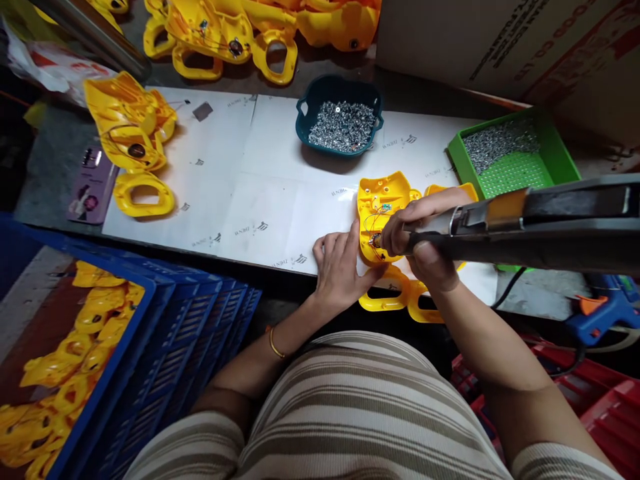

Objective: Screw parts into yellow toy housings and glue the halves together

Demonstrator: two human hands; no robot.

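Note:
A yellow plastic shell half lies open side up on the white sheeted table, with thin wires, a small circuit board and a round metal part inside. My left hand holds it at its left and lower edge, thumb and index finger against the rim, the other fingers on the sheet. In my right hand is a long dark power screwdriver, fingers wrapped round its front end. Its tip points down at the round part; the exact contact is hidden. A second yellow shell half lies partly behind my right hand.
A dark teal basket and a green tray hold small screws. More yellow shells lie left and at the back. A blue crate of yellow parts stands lower left. A blue glue gun sits right, a cardboard box behind.

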